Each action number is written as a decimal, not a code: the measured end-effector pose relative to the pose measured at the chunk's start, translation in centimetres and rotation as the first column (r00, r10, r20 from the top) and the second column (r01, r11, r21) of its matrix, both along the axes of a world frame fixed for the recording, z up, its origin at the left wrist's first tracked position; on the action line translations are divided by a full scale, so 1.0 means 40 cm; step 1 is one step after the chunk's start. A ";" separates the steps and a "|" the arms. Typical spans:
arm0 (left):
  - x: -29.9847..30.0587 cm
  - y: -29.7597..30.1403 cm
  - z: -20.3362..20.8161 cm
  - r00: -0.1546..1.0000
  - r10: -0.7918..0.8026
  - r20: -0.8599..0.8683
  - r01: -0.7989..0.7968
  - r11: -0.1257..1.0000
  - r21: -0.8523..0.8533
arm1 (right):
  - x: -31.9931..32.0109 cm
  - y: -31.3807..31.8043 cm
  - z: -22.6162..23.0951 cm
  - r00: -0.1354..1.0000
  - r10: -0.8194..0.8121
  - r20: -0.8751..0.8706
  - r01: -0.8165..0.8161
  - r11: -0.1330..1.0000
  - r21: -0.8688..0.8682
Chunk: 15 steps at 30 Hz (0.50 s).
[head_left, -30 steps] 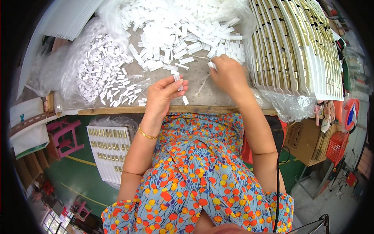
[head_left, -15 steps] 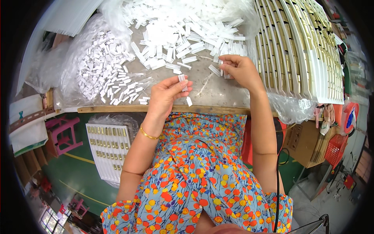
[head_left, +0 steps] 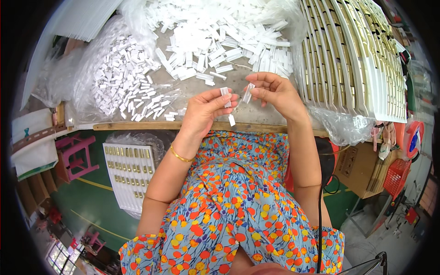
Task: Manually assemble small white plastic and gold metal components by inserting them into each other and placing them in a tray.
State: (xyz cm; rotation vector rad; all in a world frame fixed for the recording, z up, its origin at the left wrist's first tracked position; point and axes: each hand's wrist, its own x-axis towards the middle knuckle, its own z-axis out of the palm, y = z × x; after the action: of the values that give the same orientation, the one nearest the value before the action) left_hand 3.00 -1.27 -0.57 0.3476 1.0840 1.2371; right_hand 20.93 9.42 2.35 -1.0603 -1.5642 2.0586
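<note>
Over the near part of the table, my left hand (head_left: 204, 110) pinches a short white, partly clear plastic channel piece (head_left: 225, 93) between thumb and fingers. A small white piece (head_left: 231, 120) shows just below these fingers; I cannot tell how it is held. Close on the right, my right hand (head_left: 280, 95) grips a translucent plastic strip (head_left: 248, 93), tilted, between thumb and forefinger. The two pieces are a small gap apart. Beyond my hands lies a big heap of similar translucent strips (head_left: 197, 41), and at the left a pile of small white pieces (head_left: 121, 73).
Racks of gold-coloured metal parts (head_left: 348, 59) stand at the right on the table (head_left: 183, 89). A wooden strip (head_left: 137, 125) edges its front. Below at the left is a white tray (head_left: 126, 201) of gold parts; a pink stool (head_left: 78, 156) and cardboard boxes (head_left: 357, 169) flank me.
My right hand has come left and nearer with a strip, away from the right side of the heap. My left hand has shifted slightly right with its piece, and the small white piece moved along.
</note>
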 end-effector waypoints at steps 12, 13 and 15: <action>0.009 -0.003 0.020 0.998 0.024 -0.060 -0.021 0.998 0.061 | -0.077 -0.118 -0.020 0.951 -0.300 -0.073 0.303 0.856 0.419; 0.012 -0.002 0.025 0.988 0.053 -0.146 -0.041 0.996 0.080 | -0.078 -0.120 -0.018 0.930 -0.355 -0.094 0.356 0.807 0.472; 0.013 -0.006 0.019 0.970 0.074 -0.233 -0.041 0.989 0.145 | -0.079 -0.134 -0.014 0.929 -0.354 -0.109 0.366 0.834 0.413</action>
State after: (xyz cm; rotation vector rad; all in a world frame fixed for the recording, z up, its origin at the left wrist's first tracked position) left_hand 3.53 -1.50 0.21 0.5872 1.2215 1.3513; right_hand 17.77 4.04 1.78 -1.0510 -1.5588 1.3903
